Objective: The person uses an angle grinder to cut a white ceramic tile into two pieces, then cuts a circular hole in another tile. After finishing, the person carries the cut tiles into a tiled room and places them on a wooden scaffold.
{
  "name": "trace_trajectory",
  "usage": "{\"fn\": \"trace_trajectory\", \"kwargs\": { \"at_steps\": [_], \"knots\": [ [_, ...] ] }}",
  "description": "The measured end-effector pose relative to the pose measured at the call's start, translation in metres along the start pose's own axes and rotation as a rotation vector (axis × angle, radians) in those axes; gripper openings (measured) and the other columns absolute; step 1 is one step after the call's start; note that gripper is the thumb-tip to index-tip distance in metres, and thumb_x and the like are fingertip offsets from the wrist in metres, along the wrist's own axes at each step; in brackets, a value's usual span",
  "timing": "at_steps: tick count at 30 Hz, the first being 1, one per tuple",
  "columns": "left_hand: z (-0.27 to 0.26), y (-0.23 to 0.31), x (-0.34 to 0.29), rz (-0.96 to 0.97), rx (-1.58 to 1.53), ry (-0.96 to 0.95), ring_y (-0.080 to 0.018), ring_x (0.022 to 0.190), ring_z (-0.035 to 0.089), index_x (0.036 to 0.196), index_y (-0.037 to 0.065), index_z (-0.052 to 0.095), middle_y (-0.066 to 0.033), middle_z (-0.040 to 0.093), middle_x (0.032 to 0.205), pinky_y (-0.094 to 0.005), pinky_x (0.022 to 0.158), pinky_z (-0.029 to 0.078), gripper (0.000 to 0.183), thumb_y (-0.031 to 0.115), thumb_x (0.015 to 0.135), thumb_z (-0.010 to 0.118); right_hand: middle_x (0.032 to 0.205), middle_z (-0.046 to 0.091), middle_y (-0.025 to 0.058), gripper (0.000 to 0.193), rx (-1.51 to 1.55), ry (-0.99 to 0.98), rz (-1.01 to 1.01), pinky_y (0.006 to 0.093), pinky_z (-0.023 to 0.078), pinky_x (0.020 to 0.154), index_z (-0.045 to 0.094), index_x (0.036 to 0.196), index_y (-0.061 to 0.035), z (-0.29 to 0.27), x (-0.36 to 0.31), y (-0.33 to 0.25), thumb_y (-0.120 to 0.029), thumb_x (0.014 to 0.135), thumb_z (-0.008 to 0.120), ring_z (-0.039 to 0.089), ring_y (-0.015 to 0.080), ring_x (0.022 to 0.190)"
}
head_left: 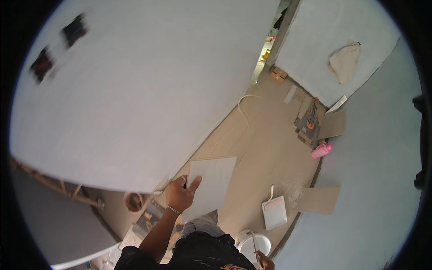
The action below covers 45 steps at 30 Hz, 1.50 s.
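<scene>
My left hand (181, 195), with a bracelet at the wrist, grips the left edge of a pale rectangular tile (211, 180), the thumb lying on its face. The tile is held above the floor, in front of my legs. At the lower edge, my right hand (264, 261) is closed on a thin, straight, stick-like tool (255, 242), which crosses over a white bucket (265, 243). Part of the right hand is cut off by the frame, and the tool's exact kind does not show.
A tile cutter (310, 119) and pink bottle (321, 150) sit by the right wall. Beige tiles (319, 200) lean there, near a white tray (275, 213). A pale cable (244, 112) loops across the floor. A round container (133, 201) stands left; a carton (279, 74) lies far off.
</scene>
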<state>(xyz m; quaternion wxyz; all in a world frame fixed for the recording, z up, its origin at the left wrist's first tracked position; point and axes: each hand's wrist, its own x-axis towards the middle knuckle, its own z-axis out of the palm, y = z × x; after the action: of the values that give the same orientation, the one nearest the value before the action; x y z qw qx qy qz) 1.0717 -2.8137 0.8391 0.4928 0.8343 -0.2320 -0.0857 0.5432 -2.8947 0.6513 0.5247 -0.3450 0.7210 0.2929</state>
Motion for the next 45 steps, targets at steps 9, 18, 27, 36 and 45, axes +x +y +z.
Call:
{"fn": "trace_trajectory", "kwargs": {
  "at_steps": [9,18,27,36,45],
  "knots": [
    [0.218,0.121,0.219,0.464,0.078,-0.49,-0.034,0.064,0.067,0.072,0.0,0.066,-0.0134,0.068,0.075,-0.0396,0.058,0.052,0.04,0.033,0.09,0.08,0.126,0.057,0.0189,0.086,0.317,0.036,-0.083,0.053,0.047,0.085,0.058,0.14,-0.0092,-0.054,-0.017,-0.246,-0.07,0.079,0.062,0.059,0.0359,0.103],
    [0.417,0.193,0.398,0.486,0.076,-0.739,-0.0325,0.064,0.068,0.074,0.001,0.068,-0.0168,0.067,0.075,-0.0417,0.062,0.053,0.042,0.038,0.092,0.077,0.117,0.057,0.0174,0.082,0.371,0.064,-0.238,0.0525,0.047,0.079,0.06,0.136,-0.0103,-0.231,0.028,-0.533,-0.07,0.079,0.062,0.058,0.0337,0.096],
    [0.569,0.283,0.584,0.343,0.026,-0.5,-0.0367,0.061,0.064,0.071,0.0,0.062,-0.0183,0.063,0.071,-0.0442,0.057,0.048,0.047,0.039,0.094,0.074,0.107,0.057,0.0159,0.079,0.206,0.143,-0.295,0.052,0.046,0.074,0.062,0.133,-0.0113,-0.476,0.042,-0.809,-0.069,0.079,0.063,0.058,0.0315,0.09],
    [0.695,0.309,0.809,0.171,0.143,-0.238,-0.0409,0.065,0.063,0.071,0.0,0.06,-0.0212,0.06,0.068,-0.0474,0.06,0.048,0.049,0.042,0.093,0.073,0.098,0.057,0.0144,0.075,0.07,0.145,-0.346,0.0516,0.046,0.068,0.064,0.129,-0.0123,-0.597,0.091,-1.126,-0.068,0.079,0.063,0.057,0.0292,0.083],
    [0.79,0.357,1.026,0.115,0.066,0.076,-0.0444,0.064,0.059,0.069,0.0,0.057,-0.0223,0.057,0.065,-0.0497,0.06,0.046,0.048,0.039,0.093,0.073,0.088,0.057,0.013,0.071,-0.186,0.163,-0.195,0.0511,0.045,0.063,0.066,0.126,-0.0133,-0.694,0.116,-1.392,-0.067,0.079,0.064,0.056,0.027,0.077]
  ]
}}
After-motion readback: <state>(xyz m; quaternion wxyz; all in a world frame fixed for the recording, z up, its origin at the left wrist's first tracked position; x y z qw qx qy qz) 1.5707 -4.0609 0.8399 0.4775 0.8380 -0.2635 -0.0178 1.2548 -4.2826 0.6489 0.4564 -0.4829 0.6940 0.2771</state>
